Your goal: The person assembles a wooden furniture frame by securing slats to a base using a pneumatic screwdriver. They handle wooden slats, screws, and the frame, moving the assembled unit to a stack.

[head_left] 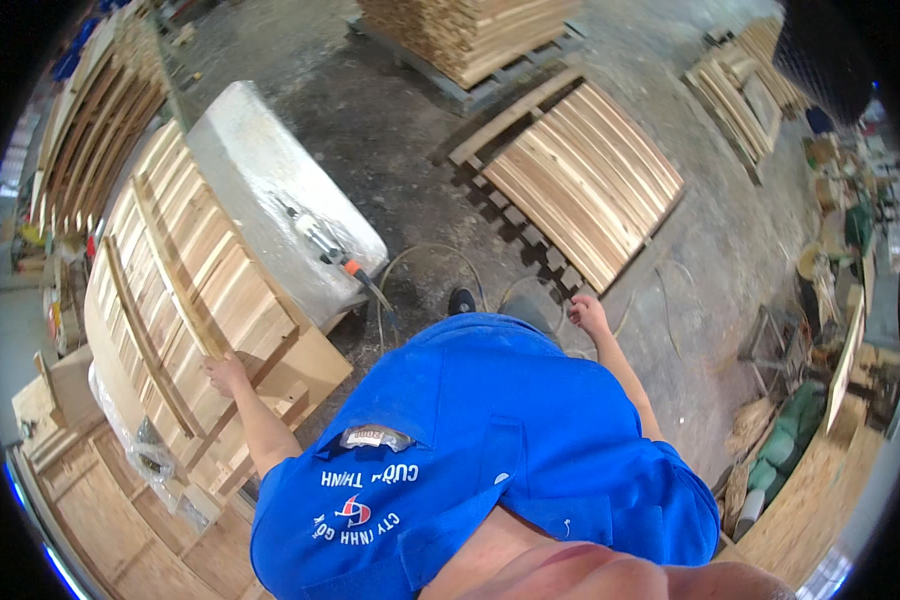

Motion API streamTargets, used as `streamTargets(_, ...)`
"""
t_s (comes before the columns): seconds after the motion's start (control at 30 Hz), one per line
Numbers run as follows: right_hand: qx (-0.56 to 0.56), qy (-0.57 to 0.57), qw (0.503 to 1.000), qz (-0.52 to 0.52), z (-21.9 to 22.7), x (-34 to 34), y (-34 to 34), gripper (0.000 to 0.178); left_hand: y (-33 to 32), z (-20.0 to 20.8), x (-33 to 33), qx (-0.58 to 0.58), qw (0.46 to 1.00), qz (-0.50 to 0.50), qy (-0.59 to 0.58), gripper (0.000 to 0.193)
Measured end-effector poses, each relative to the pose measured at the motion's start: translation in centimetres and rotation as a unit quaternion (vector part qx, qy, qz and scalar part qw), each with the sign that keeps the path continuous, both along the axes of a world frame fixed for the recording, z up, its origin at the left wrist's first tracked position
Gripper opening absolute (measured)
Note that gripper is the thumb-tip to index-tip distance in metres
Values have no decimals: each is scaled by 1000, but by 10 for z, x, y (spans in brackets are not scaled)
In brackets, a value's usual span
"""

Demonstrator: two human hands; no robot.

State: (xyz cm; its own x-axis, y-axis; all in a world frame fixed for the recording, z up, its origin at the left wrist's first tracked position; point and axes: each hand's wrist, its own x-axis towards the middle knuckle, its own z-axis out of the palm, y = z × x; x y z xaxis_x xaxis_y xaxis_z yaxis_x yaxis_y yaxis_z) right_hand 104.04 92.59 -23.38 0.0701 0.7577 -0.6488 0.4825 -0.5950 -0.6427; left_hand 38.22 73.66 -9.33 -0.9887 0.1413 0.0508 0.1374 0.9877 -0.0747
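My left hand (227, 374) is closed around the near end of a long wooden strip (175, 262), which lies across a wide panel of joined wooden slats (210, 230) on my left. Beside it, a second strip (142, 330) rests on the same panel, roughly parallel. My right hand (588, 313) hangs at my right side with its fingers curled in; whatever they may hold is hidden. Just beyond that hand, low down, is a stack topped with wooden slats (585, 180).
A handheld power tool (317, 236) with an orange fitting and hose lies on a plastic-wrapped white block (270, 170). Hose (425, 248) loops over the floor near my shoe (461, 302). Stacked boards (470, 35) stand on a pallet ahead; slatted panels (95, 120) stand far left.
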Motion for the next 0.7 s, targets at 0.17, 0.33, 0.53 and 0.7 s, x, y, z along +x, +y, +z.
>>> streamTargets(0.17, 46, 36, 985, 165, 7, -66, 115, 29, 22, 11, -10, -8, 998, 60, -34, 63)
streamTargets(0.33, 11, -13, 952, 306, -7, -91, 206, 31, 54, 16, -15, -94, 986, 135, 5, 65)
streamTargets(0.53, 8, -59, 943, 327, 14, -107, 350, 28, 138, 12, -6, -36, 963, 266, -29, 63)
streamTargets(0.7, 18, -25, 956, 291, 34, -147, 486, 27, 211, 4, 5, 77, 943, 314, -76, 55)
